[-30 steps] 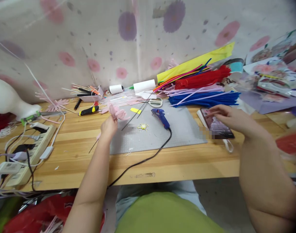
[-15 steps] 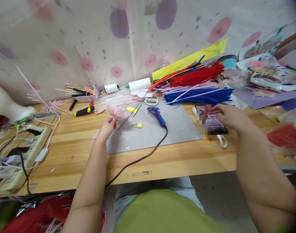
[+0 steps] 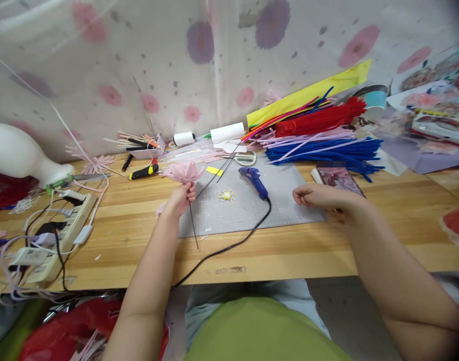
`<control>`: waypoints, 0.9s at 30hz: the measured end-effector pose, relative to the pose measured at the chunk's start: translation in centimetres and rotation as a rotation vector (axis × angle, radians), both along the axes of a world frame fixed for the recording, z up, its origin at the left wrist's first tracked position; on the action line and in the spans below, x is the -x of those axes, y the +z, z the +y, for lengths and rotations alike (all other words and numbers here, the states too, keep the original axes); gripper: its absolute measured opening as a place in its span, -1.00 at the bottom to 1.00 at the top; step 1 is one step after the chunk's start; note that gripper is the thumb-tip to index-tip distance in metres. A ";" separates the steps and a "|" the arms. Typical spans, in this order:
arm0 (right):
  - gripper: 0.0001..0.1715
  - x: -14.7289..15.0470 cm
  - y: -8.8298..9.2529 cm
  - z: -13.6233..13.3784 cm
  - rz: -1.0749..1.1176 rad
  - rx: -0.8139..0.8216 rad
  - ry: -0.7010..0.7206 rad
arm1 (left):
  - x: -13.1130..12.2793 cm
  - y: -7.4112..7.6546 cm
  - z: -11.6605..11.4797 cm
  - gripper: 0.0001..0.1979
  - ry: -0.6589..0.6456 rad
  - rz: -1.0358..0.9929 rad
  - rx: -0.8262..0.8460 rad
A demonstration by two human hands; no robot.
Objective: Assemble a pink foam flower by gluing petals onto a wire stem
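Note:
My left hand (image 3: 183,199) is closed on a pink fabric-like flower (image 3: 184,171) with a thin dark wire stem (image 3: 194,225) hanging below the fist. My right hand (image 3: 312,196) hovers over the right edge of the grey cutting mat (image 3: 282,213), its fingers curled in and nothing visible in them. Behind that wrist a phone (image 3: 342,179) is partly covered. On the mat, a small yellow-and-white stamen piece (image 3: 226,195) lies between my hands. A blue glue gun (image 3: 254,181) rests to its right, and dark wires (image 3: 226,165) lie behind it.
Bundles of red (image 3: 319,119) and blue pipe cleaners (image 3: 323,153) lie at the back right. A power strip (image 3: 66,235) with tangled cables and a white mannequin head (image 3: 22,155) stand at left. The glue gun's black cord (image 3: 229,246) crosses the table's front edge.
My right hand has drawn away from the phone, leftward to the mat's edge. The flower in my left hand has turned more upright, its stem now pointing down. The view has shifted slightly left.

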State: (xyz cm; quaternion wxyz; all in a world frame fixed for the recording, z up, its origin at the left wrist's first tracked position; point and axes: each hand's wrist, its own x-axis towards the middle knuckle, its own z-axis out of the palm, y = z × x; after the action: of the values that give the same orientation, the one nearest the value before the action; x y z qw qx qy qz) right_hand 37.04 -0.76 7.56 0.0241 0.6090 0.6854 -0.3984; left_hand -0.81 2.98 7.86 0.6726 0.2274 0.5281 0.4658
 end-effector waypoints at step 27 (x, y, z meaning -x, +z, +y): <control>-0.75 18.6 -1.8 2.0 0.893 -0.161 -0.147 | -1.6 0.0 -1.8 -0.73 0.001 0.097 -0.047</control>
State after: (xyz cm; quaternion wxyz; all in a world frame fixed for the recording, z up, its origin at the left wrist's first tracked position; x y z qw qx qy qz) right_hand 18.42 1.26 5.72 -0.3495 0.4244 0.6125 -0.5679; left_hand 0.77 1.17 7.85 0.6405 0.2649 0.5491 0.4670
